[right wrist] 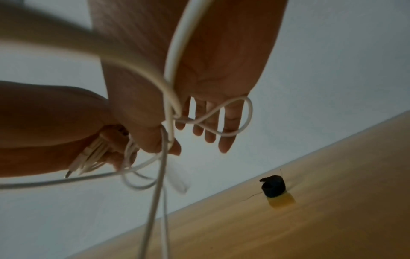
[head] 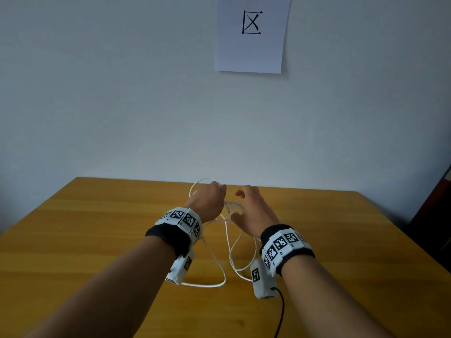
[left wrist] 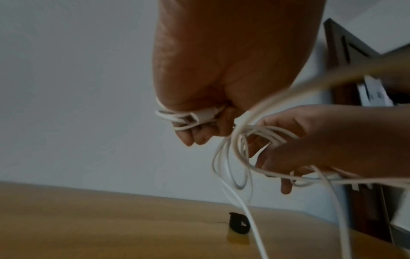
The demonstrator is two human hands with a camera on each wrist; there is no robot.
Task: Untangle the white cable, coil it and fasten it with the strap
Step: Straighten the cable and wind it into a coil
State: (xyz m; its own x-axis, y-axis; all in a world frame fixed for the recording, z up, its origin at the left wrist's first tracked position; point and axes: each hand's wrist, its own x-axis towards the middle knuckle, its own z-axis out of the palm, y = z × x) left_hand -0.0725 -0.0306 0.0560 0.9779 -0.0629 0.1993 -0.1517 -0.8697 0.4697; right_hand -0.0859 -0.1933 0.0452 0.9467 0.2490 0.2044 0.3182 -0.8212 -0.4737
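Note:
The white cable (head: 207, 285) hangs in tangled loops between my raised hands and trails onto the wooden table (head: 97, 240). My left hand (head: 210, 196) is a fist that grips several strands and a connector end, as the left wrist view shows (left wrist: 199, 129). My right hand (head: 253, 206) is just to its right. Its fingers (right wrist: 210, 122) are nearly straight, with a cable loop draped across them and a strand running past the thumb. The black strap (left wrist: 239, 226) lies curled on the table beyond the hands and also appears in the right wrist view (right wrist: 272, 187); the head view hides it.
A paper sign (head: 251, 32) hangs on the pale wall behind the table. Dark furniture (head: 439, 215) stands past the table's right edge. A thin black wire (head: 281, 313) runs from my right wrist camera toward me.

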